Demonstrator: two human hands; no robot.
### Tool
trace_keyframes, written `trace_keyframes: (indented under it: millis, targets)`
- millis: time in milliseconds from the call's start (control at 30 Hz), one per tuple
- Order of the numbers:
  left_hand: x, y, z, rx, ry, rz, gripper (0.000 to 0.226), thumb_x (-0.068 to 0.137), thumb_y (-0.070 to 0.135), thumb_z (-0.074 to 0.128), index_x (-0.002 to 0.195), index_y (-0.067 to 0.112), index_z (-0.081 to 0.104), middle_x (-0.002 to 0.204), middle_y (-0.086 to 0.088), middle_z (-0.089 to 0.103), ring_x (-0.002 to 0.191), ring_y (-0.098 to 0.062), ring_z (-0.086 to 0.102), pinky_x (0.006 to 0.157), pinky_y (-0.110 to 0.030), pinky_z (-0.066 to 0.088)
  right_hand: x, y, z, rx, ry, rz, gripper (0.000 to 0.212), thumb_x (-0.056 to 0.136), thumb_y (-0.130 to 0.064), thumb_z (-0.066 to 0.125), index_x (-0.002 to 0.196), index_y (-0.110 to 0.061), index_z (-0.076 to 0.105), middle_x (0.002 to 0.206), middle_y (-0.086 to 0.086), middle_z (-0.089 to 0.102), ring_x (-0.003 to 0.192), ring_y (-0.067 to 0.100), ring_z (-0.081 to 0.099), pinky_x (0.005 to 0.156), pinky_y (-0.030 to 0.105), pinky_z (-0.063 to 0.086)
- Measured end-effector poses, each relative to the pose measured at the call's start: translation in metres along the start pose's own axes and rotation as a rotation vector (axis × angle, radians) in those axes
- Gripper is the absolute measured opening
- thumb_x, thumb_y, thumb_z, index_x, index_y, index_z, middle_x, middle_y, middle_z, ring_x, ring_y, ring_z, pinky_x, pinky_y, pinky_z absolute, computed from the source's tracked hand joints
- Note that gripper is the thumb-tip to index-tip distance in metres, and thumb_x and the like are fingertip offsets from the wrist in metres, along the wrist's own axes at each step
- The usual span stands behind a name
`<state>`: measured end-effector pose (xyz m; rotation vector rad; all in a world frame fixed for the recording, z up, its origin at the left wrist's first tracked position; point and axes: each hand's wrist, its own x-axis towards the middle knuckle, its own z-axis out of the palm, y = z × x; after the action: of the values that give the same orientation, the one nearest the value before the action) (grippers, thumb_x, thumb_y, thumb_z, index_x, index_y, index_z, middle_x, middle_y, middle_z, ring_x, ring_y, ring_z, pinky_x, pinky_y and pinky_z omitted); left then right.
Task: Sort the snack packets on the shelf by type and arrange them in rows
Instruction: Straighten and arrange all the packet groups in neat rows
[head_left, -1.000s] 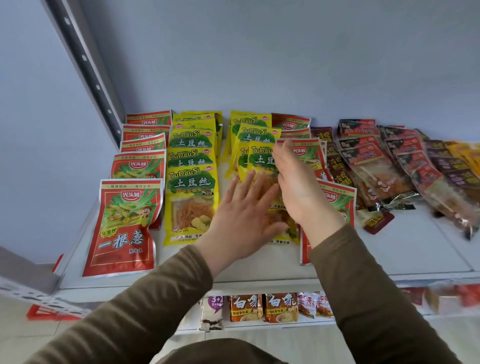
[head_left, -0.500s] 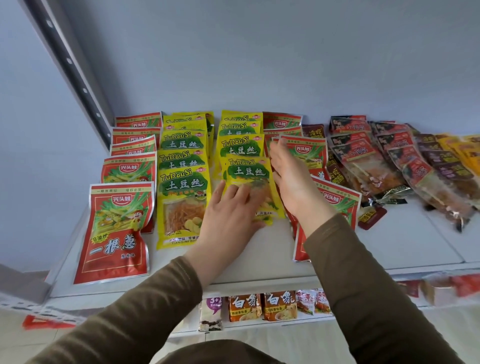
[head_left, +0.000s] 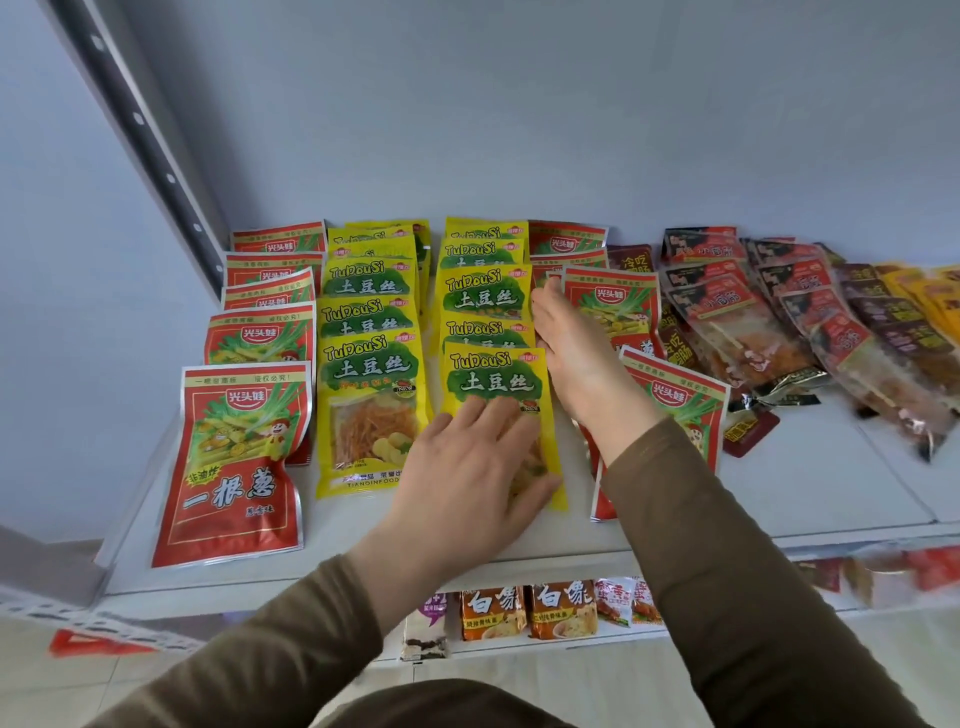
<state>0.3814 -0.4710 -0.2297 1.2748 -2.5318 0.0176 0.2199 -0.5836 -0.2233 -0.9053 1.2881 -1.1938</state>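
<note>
My left hand presses flat on the front yellow packet; my right hand, fingers straight, edges that row. Since a second ago the second yellow row has squared up on the shelf; red packets beside it remain unaligned.

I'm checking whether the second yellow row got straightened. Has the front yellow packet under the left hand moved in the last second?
Yes. The front yellow packet has slid left, away from the red packets beside it.

2 hands, 2 yellow-packet rows
</note>
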Motion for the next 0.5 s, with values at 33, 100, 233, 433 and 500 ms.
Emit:
trace_keyframes:
  millis: [33,100,233,433,500]
  targets:
    - [0.006,-0.001,0.0,0.0,0.011,-0.026,0.049,0.098,0.061,0.04,0.124,0.023,0.057,0.136,0.0,0.055,0.121,-0.027,0.052,0.095,-0.042,0.045,0.003,0.0,0.003,-0.007,0.029,0.017,0.067,0.093,-0.072,0.047,0.145,-0.03,0.052,0.129,-0.016,0.068,0.118,0.004,0.064,0.099,0.035,0.055]
    - [0.017,-0.004,0.004,0.013,-0.059,-0.097,0.063,0.102,0.061,0.031,0.149,0.021,0.042,0.162,-0.009,0.034,0.149,-0.032,0.031,0.118,-0.046,0.03,0.007,0.001,0.007,-0.031,0.047,0.036,0.078,0.086,-0.077,0.048,0.15,-0.032,0.047,0.154,-0.006,0.049,0.139,0.018,0.047,0.119,0.052,0.033]
    - [0.022,-0.016,0.022,0.049,-0.2,-0.129,0.074,0.103,0.066,0.014,0.165,0.027,0.005,0.172,-0.011,-0.007,0.159,-0.028,-0.009,0.128,-0.045,0.002,0.011,-0.007,0.015,-0.094,-0.002,0.051,0.077,0.087,-0.076,0.042,0.153,-0.036,0.039,0.161,-0.008,0.038,0.146,0.017,0.038,0.122,0.052,0.022]
    - [0.024,-0.02,0.03,0.063,-0.191,-0.126,0.074,0.103,0.067,0.015,0.165,0.028,0.004,0.172,-0.011,-0.005,0.159,-0.027,-0.01,0.128,-0.045,0.0,0.036,-0.023,0.029,-0.174,0.094,0.075,0.064,0.103,-0.052,0.044,0.158,-0.023,0.028,0.164,0.001,0.031,0.146,0.027,0.034,0.116,0.051,0.027]
    - [0.026,-0.021,0.031,0.061,-0.191,-0.127,0.075,0.102,0.067,0.014,0.165,0.028,0.004,0.172,-0.01,-0.005,0.158,-0.027,-0.011,0.128,-0.045,0.001,0.042,-0.027,0.036,-0.19,0.116,0.038,0.064,0.105,-0.038,0.048,0.161,-0.02,0.022,0.165,0.002,0.028,0.145,0.025,0.035,0.111,0.045,0.031]
